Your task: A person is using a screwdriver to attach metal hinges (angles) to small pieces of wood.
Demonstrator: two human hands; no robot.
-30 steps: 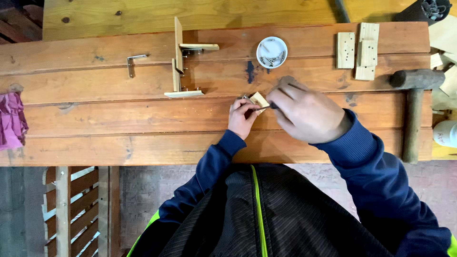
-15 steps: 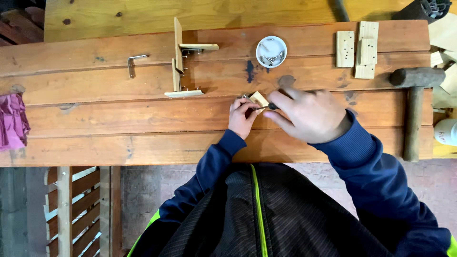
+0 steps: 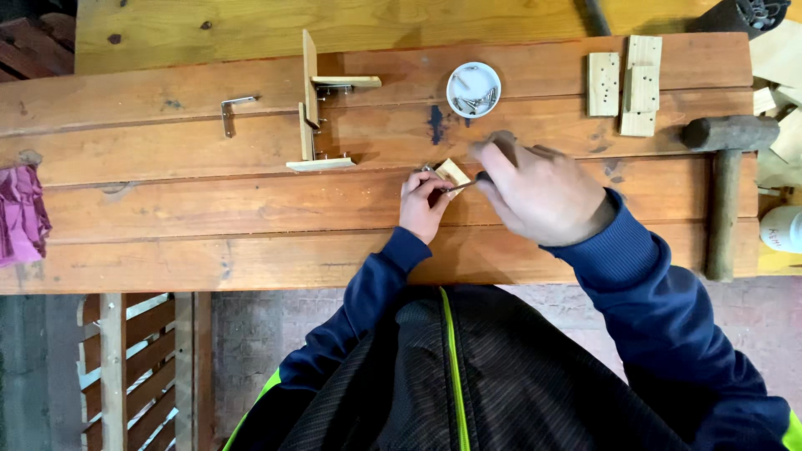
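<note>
My left hand (image 3: 423, 203) pinches a small pale wooden block (image 3: 452, 174) with a metal bracket against the wooden workbench (image 3: 209, 242). My right hand (image 3: 535, 194) is closed round a screwdriver (image 3: 470, 182), whose thin shaft points left at the block; the handle is hidden in my fist. A small white dish of screws (image 3: 474, 88) sits just beyond my hands.
A partly built wooden assembly with brackets (image 3: 316, 104) stands at the back left, a loose metal angle bracket (image 3: 231, 111) beside it. Drilled wood pieces (image 3: 625, 79) and a hammer (image 3: 725, 175) lie at right. A pink cloth (image 3: 21, 213) is at the left edge.
My right hand has shifted slightly and turned on the screwdriver; the left hand and block stay in place.
</note>
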